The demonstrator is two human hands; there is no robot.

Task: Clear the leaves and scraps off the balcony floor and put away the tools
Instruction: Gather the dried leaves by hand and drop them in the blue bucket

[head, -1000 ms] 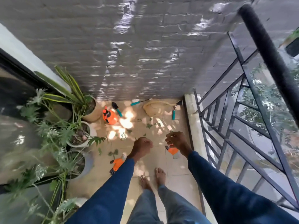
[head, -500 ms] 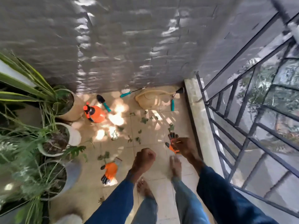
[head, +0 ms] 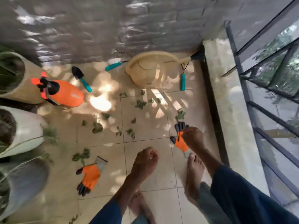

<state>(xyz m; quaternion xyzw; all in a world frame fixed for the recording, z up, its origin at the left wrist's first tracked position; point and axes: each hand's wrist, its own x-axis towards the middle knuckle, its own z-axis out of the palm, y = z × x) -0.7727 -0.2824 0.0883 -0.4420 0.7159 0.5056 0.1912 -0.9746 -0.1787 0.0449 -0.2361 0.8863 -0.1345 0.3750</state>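
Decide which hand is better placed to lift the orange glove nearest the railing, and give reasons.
Right. The right hand is over that orange glove, fingers at its edge. The left hand is curled in a fist, empty, apart from it over the middle tiles.

glossy floor tiles — rough brick wall

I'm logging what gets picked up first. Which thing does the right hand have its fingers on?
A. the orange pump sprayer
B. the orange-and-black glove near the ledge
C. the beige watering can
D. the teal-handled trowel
B: the right hand pinches the orange-and-black fabric glove that lies on the tiles near the concrete ledge.
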